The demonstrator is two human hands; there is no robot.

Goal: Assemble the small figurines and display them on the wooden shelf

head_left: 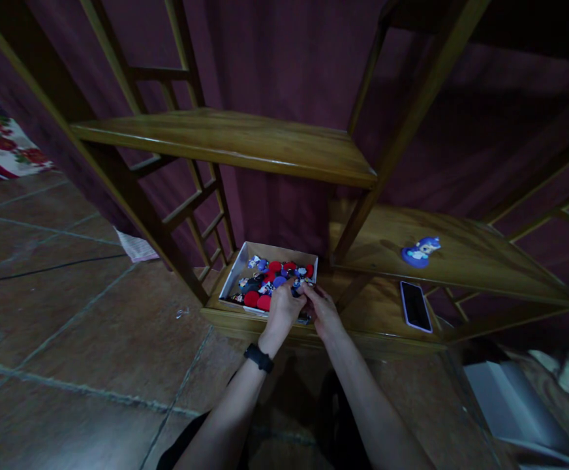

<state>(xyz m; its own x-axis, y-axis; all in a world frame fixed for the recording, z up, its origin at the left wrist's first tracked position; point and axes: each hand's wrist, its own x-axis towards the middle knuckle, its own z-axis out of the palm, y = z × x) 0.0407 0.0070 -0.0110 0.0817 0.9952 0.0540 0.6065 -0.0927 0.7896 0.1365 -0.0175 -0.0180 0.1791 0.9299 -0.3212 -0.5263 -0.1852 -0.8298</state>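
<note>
two hands meet on one small piece at the near rim of the box

the left hand (pixel 282 308) and the right hand (pixel 322 312) come together over the near edge of the box (pixel 243 260), a shallow open tray of pale card with thin straight walls. between their fingertips sits a small blue piece (pixel 295 288), just above the box's near right corner. the left hand's fingers are curled in and closed on it. the right hand's fingers are bunched and meet it from the other side, but the view is too dim and small to tell whether they truly grip. a black band (pixel 258 358), matte and snug, wraps the left wrist on the near side of the box.

inside the box lies a loose heap of small flat pieces (pixel 269 277): round glossy red ones, dark blue ones and little pale printed figures, all overlapping. the box rests on the lowest board of a wooden shelf unit (pixel 226 140), varnished warm brown, with slanted posts and ladder-like rungs. right of the box, on the same low level, a phone (pixel 415 305) lies flat, dark glass with a pale rim. further right and one board higher lies a blue and white figure (pixel 420 251), rounded in shape. left of the box spreads a tiled floor (pixel 69 313), reddish-brown squares with pale grout lines.
</note>
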